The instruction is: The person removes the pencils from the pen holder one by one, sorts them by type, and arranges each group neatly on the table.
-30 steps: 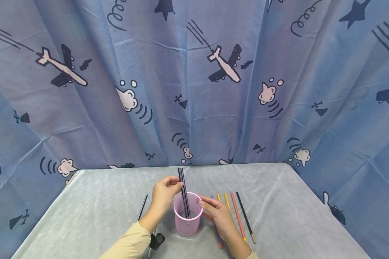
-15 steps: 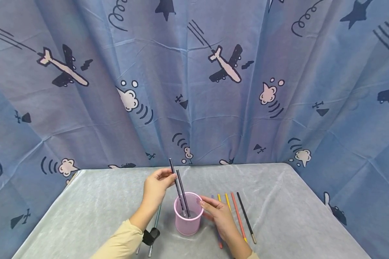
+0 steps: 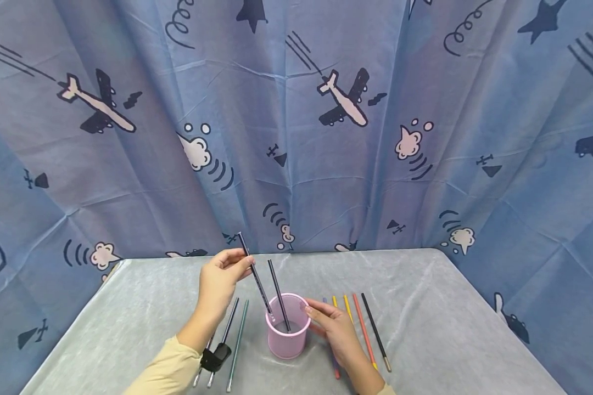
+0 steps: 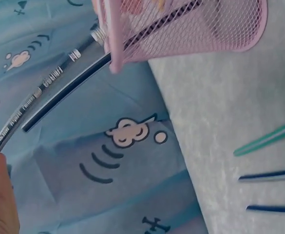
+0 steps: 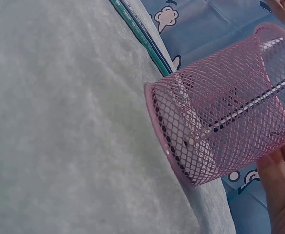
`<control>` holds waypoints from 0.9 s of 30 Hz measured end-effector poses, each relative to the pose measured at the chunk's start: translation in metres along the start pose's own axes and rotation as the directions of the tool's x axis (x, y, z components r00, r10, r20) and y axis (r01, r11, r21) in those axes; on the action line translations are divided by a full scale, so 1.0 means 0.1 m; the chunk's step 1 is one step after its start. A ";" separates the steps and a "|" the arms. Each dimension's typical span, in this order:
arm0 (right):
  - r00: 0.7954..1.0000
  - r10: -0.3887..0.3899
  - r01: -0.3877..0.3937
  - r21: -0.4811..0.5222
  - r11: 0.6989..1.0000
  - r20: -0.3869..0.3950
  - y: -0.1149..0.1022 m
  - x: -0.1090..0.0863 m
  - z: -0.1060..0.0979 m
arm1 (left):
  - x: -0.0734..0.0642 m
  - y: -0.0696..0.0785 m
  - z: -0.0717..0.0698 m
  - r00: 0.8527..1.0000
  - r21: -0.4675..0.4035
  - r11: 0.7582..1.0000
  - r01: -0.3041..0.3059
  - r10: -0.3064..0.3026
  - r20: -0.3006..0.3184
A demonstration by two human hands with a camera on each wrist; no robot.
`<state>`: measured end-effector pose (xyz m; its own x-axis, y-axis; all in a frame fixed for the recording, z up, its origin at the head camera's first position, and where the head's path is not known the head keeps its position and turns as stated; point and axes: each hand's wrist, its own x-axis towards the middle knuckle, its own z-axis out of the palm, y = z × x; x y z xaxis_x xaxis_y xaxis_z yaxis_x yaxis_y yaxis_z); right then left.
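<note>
My left hand (image 3: 222, 277) pinches a dark pencil (image 3: 257, 282) between thumb and fingers. The pencil slants, its lower end with silver band and eraser at the left rim of a pink mesh pen holder (image 3: 286, 346). A second dark pencil (image 3: 279, 293) leans inside the holder and pokes above the rim; in the left wrist view this pencil (image 4: 66, 92) lies apart from the held pencil (image 4: 35, 97). My right hand (image 3: 338, 332) holds the pen holder from the right, thumb at the rim. In the right wrist view the fingers (image 5: 276, 183) lie along the mesh wall.
Left of the holder lie a green pencil (image 3: 239, 345) and two dark pencils, partly behind a black wrist camera (image 3: 215, 357). To the right lie several slim coloured sticks, among them a red one (image 3: 363, 329) and a black one (image 3: 375, 332). A patterned curtain (image 3: 296, 164) hangs behind the grey-covered table (image 3: 449, 329).
My left hand has moved left and slightly up, drawing one dark pencil away from the other and up to the holder's rim. The right hand and the holder stay put.
</note>
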<state>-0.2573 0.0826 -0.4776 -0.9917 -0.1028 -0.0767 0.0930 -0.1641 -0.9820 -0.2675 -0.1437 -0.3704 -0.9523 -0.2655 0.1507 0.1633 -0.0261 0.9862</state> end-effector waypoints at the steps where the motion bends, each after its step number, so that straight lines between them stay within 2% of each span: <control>1: 1.000 0.000 0.000 -0.001 1.000 -0.001 0.00 0.00 0.00 | 0.00 0.02 -0.02 1.000 -0.006 1.000 0.000 0.000 -0.003; 8: 1.000 0.003 -0.003 0.002 1.000 -0.008 0.00 -0.02 0.00 | 0.03 0.12 -0.18 1.000 -0.056 0.998 -0.005 0.004 -0.031; 13: 1.000 -0.004 0.004 0.004 1.000 -0.008 0.00 -0.01 0.00 | 0.04 0.17 -0.32 0.999 -0.043 0.999 -0.004 0.003 -0.040; 18: 1.000 -0.011 0.011 0.007 1.000 0.001 0.00 -0.01 0.01 | 0.06 0.17 -0.45 0.999 0.007 1.000 0.001 -0.001 -0.042; 22: 1.000 -0.010 0.010 0.006 1.000 0.001 0.01 -0.01 0.01 | 0.09 0.13 -0.54 1.000 0.078 0.997 0.015 -0.013 -0.029; 27: 1.000 -0.010 0.010 0.008 1.000 -0.005 0.01 -0.01 0.01 | 0.14 0.06 -0.65 0.998 0.212 0.977 0.033 -0.043 0.040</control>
<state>-0.2562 0.0819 -0.4784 -0.9931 -0.0963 -0.0675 0.0835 -0.1727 -0.9814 -0.2628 -0.2099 -0.3664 -0.9679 -0.2256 0.1110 0.0731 0.1702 0.9827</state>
